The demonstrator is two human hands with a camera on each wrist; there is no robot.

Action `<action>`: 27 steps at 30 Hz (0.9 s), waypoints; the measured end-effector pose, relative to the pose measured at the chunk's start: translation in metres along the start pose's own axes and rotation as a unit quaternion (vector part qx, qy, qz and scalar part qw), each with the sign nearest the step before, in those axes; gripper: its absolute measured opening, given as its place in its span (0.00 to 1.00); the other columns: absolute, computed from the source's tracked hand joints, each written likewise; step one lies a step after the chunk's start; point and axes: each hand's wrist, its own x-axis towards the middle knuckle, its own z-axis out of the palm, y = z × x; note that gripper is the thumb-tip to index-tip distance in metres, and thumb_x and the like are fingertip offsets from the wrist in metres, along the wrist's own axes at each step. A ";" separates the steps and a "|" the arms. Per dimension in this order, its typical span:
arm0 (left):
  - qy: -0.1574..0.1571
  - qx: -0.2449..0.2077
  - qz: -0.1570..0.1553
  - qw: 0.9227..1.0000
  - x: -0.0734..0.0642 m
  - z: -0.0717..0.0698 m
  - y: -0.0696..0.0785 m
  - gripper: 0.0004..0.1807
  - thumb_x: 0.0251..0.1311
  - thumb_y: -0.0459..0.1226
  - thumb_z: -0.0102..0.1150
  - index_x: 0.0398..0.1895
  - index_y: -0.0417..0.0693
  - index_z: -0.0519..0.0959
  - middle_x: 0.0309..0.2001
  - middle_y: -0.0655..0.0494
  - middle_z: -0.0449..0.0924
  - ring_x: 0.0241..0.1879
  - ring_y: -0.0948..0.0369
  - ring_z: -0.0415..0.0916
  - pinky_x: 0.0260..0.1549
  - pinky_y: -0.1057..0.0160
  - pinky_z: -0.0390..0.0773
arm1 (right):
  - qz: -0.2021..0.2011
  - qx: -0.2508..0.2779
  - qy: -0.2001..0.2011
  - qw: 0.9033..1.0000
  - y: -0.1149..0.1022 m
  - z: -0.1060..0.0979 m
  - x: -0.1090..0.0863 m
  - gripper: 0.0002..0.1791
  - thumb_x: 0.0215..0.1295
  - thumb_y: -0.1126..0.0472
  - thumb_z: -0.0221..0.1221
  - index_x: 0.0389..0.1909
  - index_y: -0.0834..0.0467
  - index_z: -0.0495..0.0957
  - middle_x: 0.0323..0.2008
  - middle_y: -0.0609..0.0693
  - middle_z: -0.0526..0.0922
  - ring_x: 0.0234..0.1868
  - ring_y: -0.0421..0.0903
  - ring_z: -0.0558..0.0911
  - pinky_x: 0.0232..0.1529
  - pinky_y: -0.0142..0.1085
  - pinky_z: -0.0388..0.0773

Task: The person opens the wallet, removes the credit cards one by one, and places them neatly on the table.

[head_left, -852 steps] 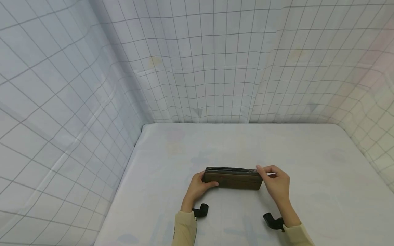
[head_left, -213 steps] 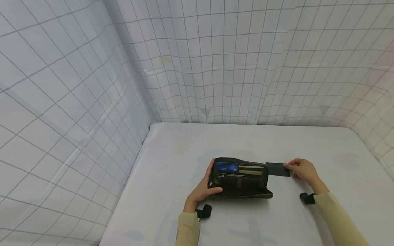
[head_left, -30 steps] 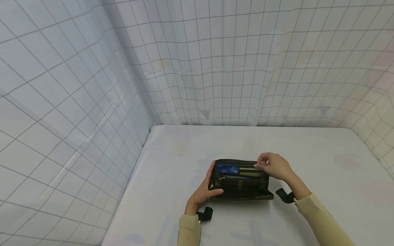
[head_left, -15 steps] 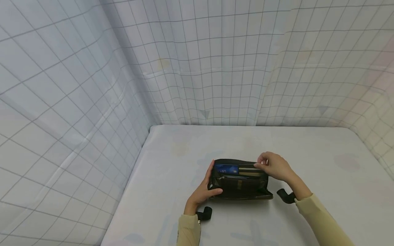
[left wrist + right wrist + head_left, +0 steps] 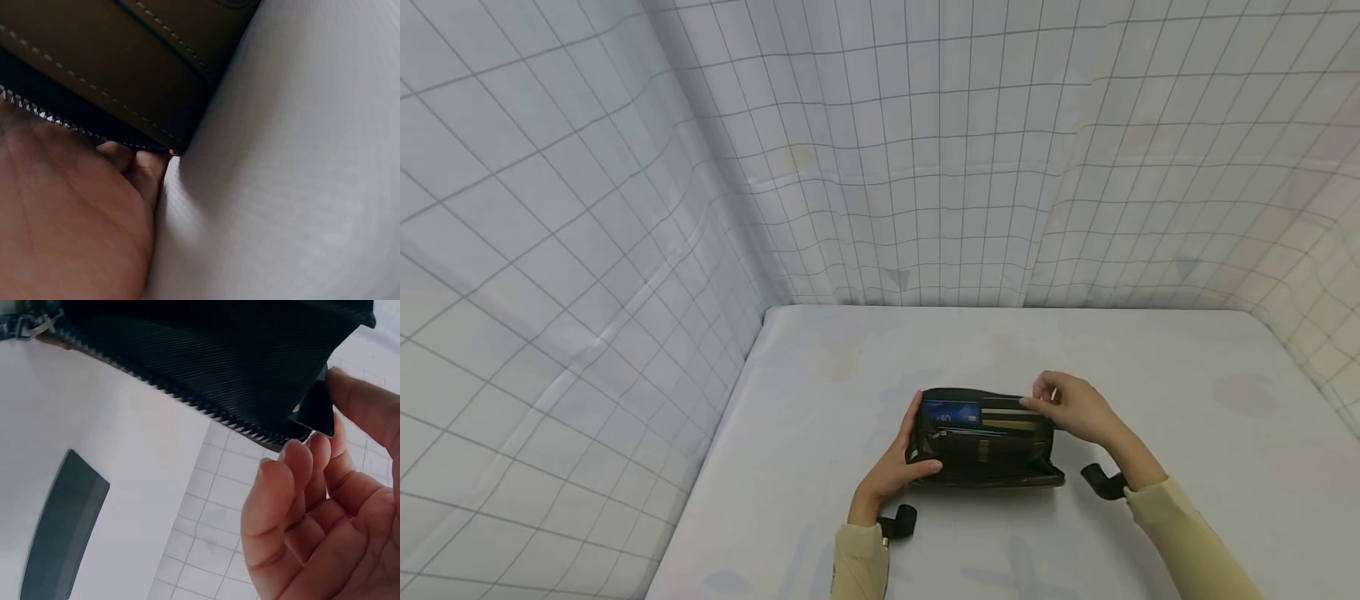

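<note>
On your white desk (image 5: pixel 1165 375), your left grip (image 5: pixel 891 468) holds the open wallet (image 5: pixel 992 458), and your right grip (image 5: pixel 1075 408) pinches a dark card (image 5: pixel 318 407).

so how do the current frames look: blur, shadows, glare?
Head: diffuse light, faint shadows on the tabletop, wallet interior dark; grid lines bend, cloth or lens unclear. Left wrist: left hand soft, stitching clearer, soft shadow beside the wallet. Right wrist: wallet lining nearly black, fingers fairly clear, grid cloth pale. No strong glare in any view.
</note>
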 end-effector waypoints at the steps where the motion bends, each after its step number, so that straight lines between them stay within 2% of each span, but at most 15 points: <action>1: -0.001 -0.001 -0.003 1.000 -0.001 0.001 0.005 0.59 0.56 0.43 0.66 0.76 0.58 0.29 0.75 0.55 0.25 0.72 0.54 0.35 0.64 0.49 0.46 | 0.001 0.002 0.000 1.000 0.001 0.000 -0.001 0.15 0.60 0.48 0.64 0.27 0.53 0.72 0.23 0.45 0.71 0.26 0.45 0.70 0.24 0.38 0.67; 3: -0.004 0.000 -0.009 1.000 -0.003 0.003 0.015 0.59 0.56 0.41 0.66 0.75 0.55 0.28 0.74 0.53 0.24 0.71 0.52 0.35 0.64 0.49 0.46 | 0.004 0.005 0.000 1.000 0.003 0.001 -0.002 0.16 0.58 0.48 0.66 0.27 0.53 0.71 0.23 0.45 0.71 0.26 0.45 0.70 0.24 0.38 0.66; 6: 0.000 0.003 -0.007 1.000 -0.003 0.003 0.014 0.60 0.56 0.41 0.66 0.75 0.52 0.28 0.75 0.51 0.25 0.71 0.51 0.35 0.64 0.47 0.46 | 0.013 0.005 0.001 1.000 0.003 0.001 -0.004 0.18 0.55 0.49 0.69 0.26 0.54 0.69 0.23 0.46 0.69 0.25 0.45 0.69 0.23 0.38 0.64; 10: 0.000 -0.003 -0.005 1.000 -0.003 0.003 0.014 0.59 0.56 0.41 0.66 0.76 0.54 0.29 0.75 0.50 0.26 0.71 0.51 0.37 0.64 0.48 0.47 | 0.024 0.003 0.002 1.000 0.002 0.000 -0.005 0.20 0.52 0.50 0.70 0.24 0.54 0.68 0.21 0.47 0.69 0.22 0.45 0.67 0.21 0.37 0.63; 16: -0.002 -0.019 -0.002 1.000 -0.002 0.004 0.013 0.58 0.56 0.39 0.66 0.76 0.56 0.29 0.75 0.50 0.28 0.71 0.50 0.39 0.64 0.51 0.50 | 0.025 -0.002 0.001 1.000 0.004 -0.001 -0.005 0.20 0.53 0.49 0.69 0.23 0.54 0.68 0.20 0.46 0.68 0.20 0.44 0.66 0.20 0.37 0.62; 21: -0.007 -0.012 0.001 1.000 -0.002 0.003 0.014 0.59 0.57 0.40 0.65 0.75 0.52 0.27 0.75 0.50 0.26 0.71 0.50 0.37 0.64 0.50 0.49 | 0.016 0.005 0.004 1.000 0.006 0.000 -0.004 0.19 0.55 0.49 0.68 0.23 0.53 0.68 0.20 0.46 0.69 0.21 0.45 0.67 0.21 0.37 0.62; 27: -0.014 -0.008 -0.002 1.000 -0.002 0.002 0.015 0.59 0.57 0.42 0.65 0.75 0.53 0.26 0.74 0.51 0.24 0.71 0.51 0.36 0.64 0.51 0.49 | 0.015 0.016 0.012 1.000 0.009 0.001 -0.003 0.20 0.56 0.48 0.68 0.23 0.53 0.67 0.21 0.47 0.68 0.23 0.46 0.68 0.22 0.38 0.62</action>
